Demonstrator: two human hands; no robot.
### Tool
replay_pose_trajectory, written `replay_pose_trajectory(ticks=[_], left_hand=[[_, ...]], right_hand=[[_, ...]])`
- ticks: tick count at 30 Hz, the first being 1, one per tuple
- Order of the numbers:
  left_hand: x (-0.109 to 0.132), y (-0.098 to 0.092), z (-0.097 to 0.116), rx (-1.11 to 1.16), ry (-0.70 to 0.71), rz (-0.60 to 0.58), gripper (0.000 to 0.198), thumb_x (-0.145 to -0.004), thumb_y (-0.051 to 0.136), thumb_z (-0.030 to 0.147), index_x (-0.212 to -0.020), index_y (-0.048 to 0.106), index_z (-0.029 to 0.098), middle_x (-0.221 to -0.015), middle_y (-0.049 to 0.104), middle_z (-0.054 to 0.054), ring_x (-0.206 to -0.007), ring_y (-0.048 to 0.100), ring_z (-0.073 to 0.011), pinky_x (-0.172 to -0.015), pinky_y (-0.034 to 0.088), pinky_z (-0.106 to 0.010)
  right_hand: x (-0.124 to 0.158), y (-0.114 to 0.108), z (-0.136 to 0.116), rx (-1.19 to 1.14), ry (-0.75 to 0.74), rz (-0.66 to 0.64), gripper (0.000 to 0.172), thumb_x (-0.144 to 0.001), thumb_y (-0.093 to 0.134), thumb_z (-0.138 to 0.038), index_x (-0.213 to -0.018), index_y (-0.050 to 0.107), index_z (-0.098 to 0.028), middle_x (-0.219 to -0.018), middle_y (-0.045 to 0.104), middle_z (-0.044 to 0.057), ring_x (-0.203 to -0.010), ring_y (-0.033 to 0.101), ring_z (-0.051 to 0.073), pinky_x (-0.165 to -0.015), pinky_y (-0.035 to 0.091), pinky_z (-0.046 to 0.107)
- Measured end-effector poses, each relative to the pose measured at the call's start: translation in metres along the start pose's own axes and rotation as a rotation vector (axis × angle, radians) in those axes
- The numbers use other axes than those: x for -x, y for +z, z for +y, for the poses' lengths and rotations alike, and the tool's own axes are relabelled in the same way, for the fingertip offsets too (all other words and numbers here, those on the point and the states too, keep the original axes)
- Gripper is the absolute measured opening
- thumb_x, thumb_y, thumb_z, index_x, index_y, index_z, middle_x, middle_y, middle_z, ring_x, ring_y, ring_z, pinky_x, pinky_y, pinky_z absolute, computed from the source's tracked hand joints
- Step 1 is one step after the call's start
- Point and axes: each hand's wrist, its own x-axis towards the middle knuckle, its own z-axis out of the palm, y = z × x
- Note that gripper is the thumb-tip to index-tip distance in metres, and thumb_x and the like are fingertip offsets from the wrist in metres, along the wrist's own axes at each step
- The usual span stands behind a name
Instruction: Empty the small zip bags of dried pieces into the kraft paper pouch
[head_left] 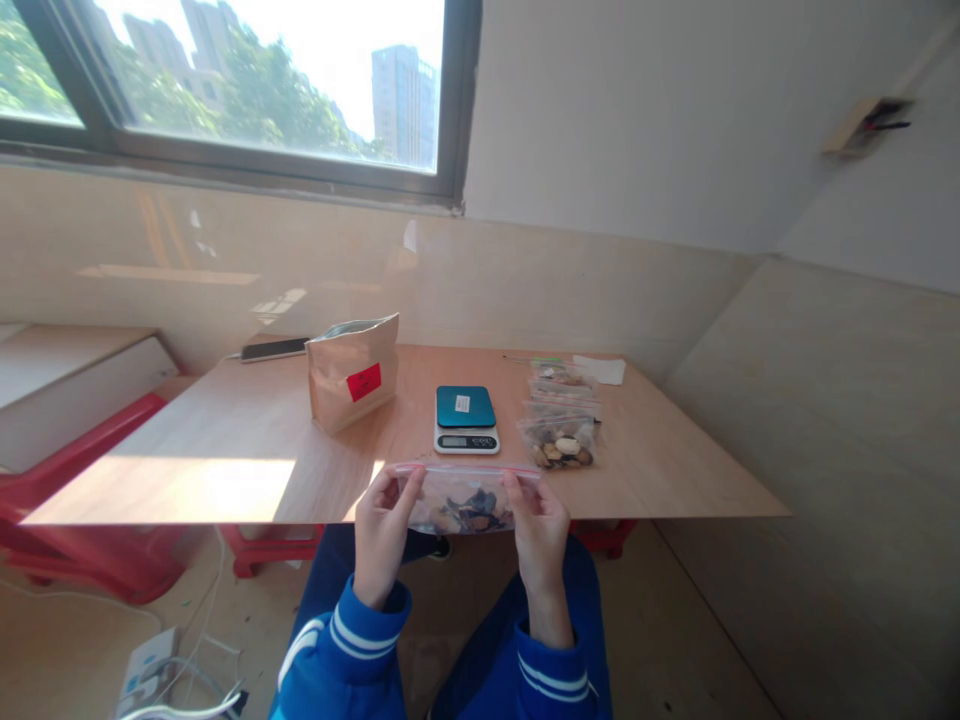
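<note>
Between my two hands is a clear zip bag (465, 505) with dark, dried pieces inside, held at the table's front edge. My left hand (384, 525) pinches the left end of its pink zip strip, thumb on top. At the other end, my right hand (538, 525) grips the strip the same way. Just beyond the bag stands a kitchen scale (466, 418) with a blue plate, a small white label on it. To the right of the scale lie several filled zip bags (561, 442) in a row; the nearest holds pale and brown slices.
A brown paper pouch (352, 375) with a red label stands open at the left of the table (660, 470). Behind it lies a dark phone-like device (274, 349). White paper (600, 369) is at the back right. Red stools (150, 500) and a power strip (146, 670) are below left.
</note>
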Motion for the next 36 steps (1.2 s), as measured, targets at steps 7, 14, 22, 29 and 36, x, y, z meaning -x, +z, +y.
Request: replay_pose_trajectory(ticks=[7, 14, 22, 29, 36], left_hand=[[0.002, 0.003, -0.006, 0.192, 0.012, -0.112, 0.023, -0.081, 0.063, 0.039, -0.086, 0.068, 0.018, -0.080, 0.063, -0.001, -0.076, 0.057, -0.0135, -0.070, 0.045, -0.023], [-0.001, 0.000, -0.009, 0.183, -0.019, -0.230, 0.017, -0.076, 0.070, 0.032, -0.085, 0.070, 0.018, -0.086, 0.069, -0.003, -0.086, 0.064, -0.0175, -0.079, 0.050, -0.027], [-0.003, -0.002, -0.001, 0.094, -0.038, -0.220, 0.019, -0.074, 0.072, 0.034, -0.082, 0.072, 0.016, -0.082, 0.072, -0.004, -0.082, 0.066, -0.0185, -0.075, 0.051, -0.027], [0.003, 0.001, 0.001, 0.050, -0.024, -0.102, 0.021, -0.072, 0.073, 0.034, -0.082, 0.073, 0.016, -0.079, 0.073, -0.005, -0.077, 0.065, -0.0187, -0.072, 0.051, -0.028], [0.001, -0.003, -0.005, 0.249, -0.113, -0.239, 0.019, -0.075, 0.071, 0.034, -0.079, 0.072, 0.016, -0.085, 0.070, -0.005, -0.080, 0.065, -0.0171, -0.072, 0.053, -0.026]], right_hand=[[-0.004, -0.001, 0.005, -0.186, 0.092, -0.142, 0.037, -0.070, 0.073, -0.049, -0.088, 0.069, -0.017, -0.078, 0.073, 0.005, -0.072, 0.068, 0.018, -0.068, 0.054, 0.029], [-0.002, -0.002, 0.006, -0.094, 0.068, -0.296, 0.027, -0.072, 0.074, -0.040, -0.086, 0.073, -0.017, -0.089, 0.074, 0.007, -0.085, 0.069, 0.022, -0.080, 0.054, 0.034], [-0.002, -0.001, 0.001, -0.037, -0.053, -0.269, 0.019, -0.076, 0.070, -0.036, -0.076, 0.071, -0.016, -0.074, 0.069, 0.003, -0.073, 0.065, 0.018, -0.071, 0.053, 0.030], [0.002, 0.003, -0.003, -0.041, -0.079, -0.239, 0.020, -0.077, 0.069, -0.035, -0.071, 0.066, -0.016, -0.067, 0.063, 0.000, -0.067, 0.061, 0.016, -0.066, 0.052, 0.028], [0.003, -0.001, -0.008, -0.108, 0.046, -0.427, 0.023, -0.075, 0.070, -0.037, -0.089, 0.073, -0.018, -0.089, 0.072, 0.005, -0.083, 0.067, 0.021, -0.076, 0.055, 0.033]])
